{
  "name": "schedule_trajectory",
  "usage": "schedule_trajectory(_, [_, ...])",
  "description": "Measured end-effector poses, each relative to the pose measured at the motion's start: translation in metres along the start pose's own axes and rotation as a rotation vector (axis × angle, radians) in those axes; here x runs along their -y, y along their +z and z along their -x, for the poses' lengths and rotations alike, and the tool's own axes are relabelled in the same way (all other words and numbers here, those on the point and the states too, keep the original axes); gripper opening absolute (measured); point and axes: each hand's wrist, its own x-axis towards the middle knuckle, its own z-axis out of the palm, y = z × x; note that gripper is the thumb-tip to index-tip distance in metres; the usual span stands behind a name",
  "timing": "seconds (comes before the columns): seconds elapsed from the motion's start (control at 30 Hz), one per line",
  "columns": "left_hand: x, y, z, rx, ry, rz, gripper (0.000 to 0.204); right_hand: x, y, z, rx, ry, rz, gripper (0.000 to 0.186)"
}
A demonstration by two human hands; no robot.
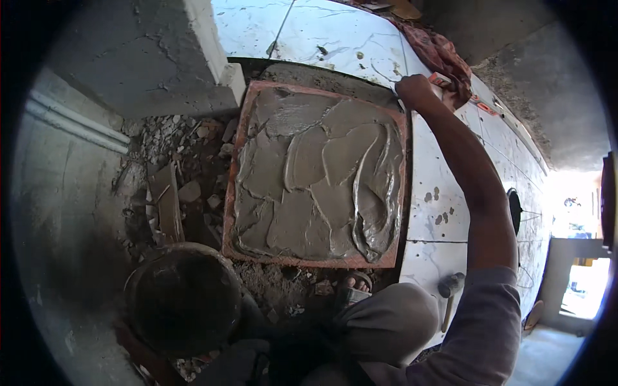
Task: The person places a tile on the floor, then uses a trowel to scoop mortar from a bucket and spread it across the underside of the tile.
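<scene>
My right hand (417, 92) is closed at the far edge of the laid white tiles, just beyond the far right corner of a square tile (233, 186). Whatever its fingers hold is hidden or too small to make out. The square tile lies among the rubble with its reddish edges showing. Wet grey mortar (322, 174) covers most of its face in ridged strokes. Beside my right hand lie a crumpled red cloth (444, 55) and a red-marked spirit level (486, 108). A dark brownish shape at the lower left may be my left forearm; its fingers cannot be made out.
A round bucket (138, 276) stands at the near left. Broken rubble (187, 145) lies along the left wall, below a concrete post (219, 58). A mallet (450, 285) rests on the white tiles (428, 222) near my knee. My sandalled foot (356, 283) is close to the mortared tile.
</scene>
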Motion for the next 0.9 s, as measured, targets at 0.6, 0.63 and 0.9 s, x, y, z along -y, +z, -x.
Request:
schedule_trajectory(0.6, [-0.054, 0.004, 0.001, -0.092, -0.527, 0.682, 0.052, 0.094, -0.146, -0.081, -0.342, -0.23, -0.168, 0.013])
schedule_trajectory(0.63, [-0.055, 0.004, 0.001, -0.097, -0.536, 0.684, 0.052, 0.085, -0.134, -0.064, -0.418, -0.19, -0.25, 0.014])
schedule_trajectory(0.9, [-0.064, 0.015, -0.015, -0.28, -0.415, 0.289, 0.051, 0.111, -0.056, 0.12, -0.18, 0.059, -1.849, 0.048])
